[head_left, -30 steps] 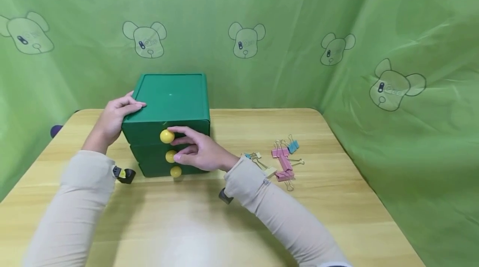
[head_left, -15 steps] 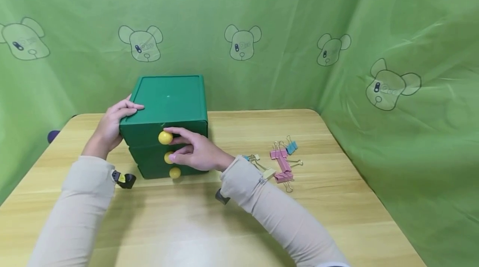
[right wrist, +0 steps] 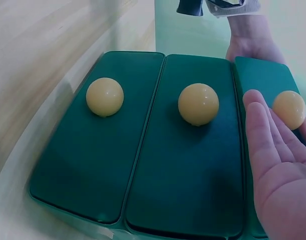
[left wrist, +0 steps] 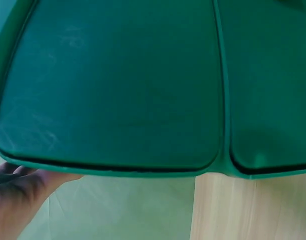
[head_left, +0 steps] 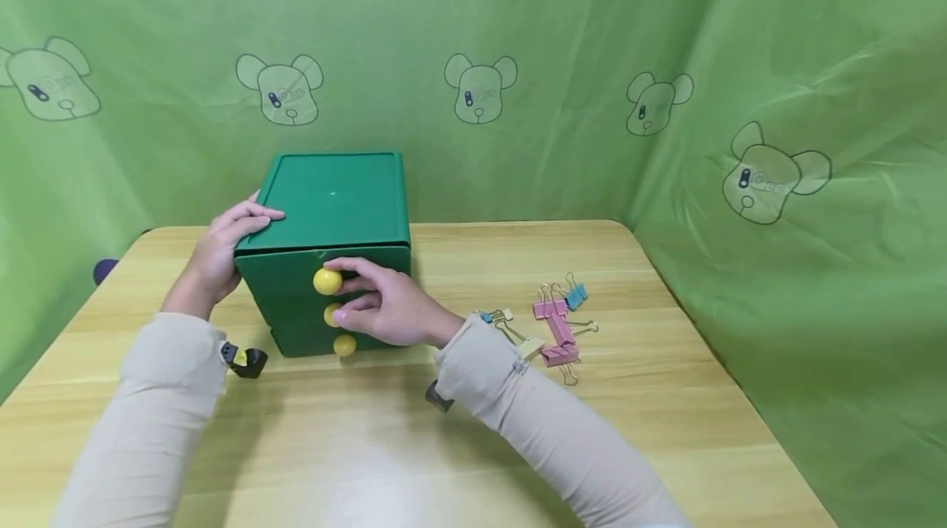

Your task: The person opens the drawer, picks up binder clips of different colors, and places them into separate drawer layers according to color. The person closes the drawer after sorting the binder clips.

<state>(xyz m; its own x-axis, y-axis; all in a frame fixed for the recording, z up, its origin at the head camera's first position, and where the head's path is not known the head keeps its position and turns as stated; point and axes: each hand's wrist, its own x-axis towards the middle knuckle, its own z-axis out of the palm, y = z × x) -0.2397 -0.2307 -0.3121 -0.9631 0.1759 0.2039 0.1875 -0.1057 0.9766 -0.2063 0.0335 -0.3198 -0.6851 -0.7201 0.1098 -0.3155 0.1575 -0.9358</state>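
Observation:
A green cabinet (head_left: 333,197) with three drawers and round yellow knobs stands on the table. My left hand (head_left: 222,244) rests against its left side, with fingers laid over the top edge. The right hand (head_left: 392,303) is at the front and holds the top knob (head_left: 328,281) between its fingers, the index finger over it. Its thumb overlaps the middle knob (head_left: 331,315) in the head view. A thin dark gap shows above the top drawer (head_left: 274,271). In the right wrist view, fingers (right wrist: 260,127) lie along one side of the top knob.
Several binder clips, pink (head_left: 560,329), blue (head_left: 576,296) and pale yellow (head_left: 529,347), lie right of the cabinet on the wooden table (head_left: 355,446). A green curtain (head_left: 547,34) with bear-head prints hangs behind and to the right.
The top drawer has come slightly forward, opening a thin gap beneath the cabinet's top. The right hand has moved slightly toward me with the knob. The left hand stays on the cabinet.

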